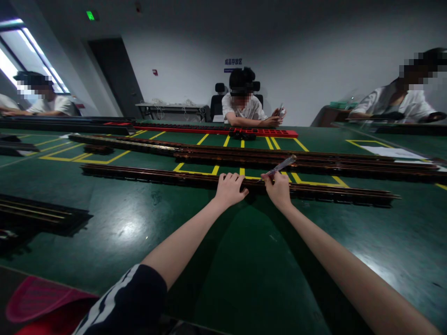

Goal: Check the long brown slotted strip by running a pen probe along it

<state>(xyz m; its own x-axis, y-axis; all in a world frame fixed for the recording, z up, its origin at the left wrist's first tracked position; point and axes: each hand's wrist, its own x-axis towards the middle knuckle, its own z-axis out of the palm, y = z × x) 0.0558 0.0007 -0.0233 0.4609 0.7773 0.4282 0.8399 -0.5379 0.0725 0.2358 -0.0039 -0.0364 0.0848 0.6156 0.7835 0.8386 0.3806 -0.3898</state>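
Observation:
A long dark rail with copper-coloured lines (335, 191) lies across the green table in front of me. My left hand (229, 190) is closed over its middle, with the fingers on the far side and the thumb towards the right. Just right of it, my right hand (278, 188) grips a slim tool with a clear handle, seemingly a screwdriver (284, 164). Its handle slants up to the right, and its thin end points down left at the rail. The exact contact of the tip is too small to make out.
More long dark rails (216, 154) lie beyond, across yellow tape marks. A shorter stack of rails (42, 211) is at the left. Farther back is a red strip (272, 132). A co-worker (244, 104) sits opposite; others sit left and right.

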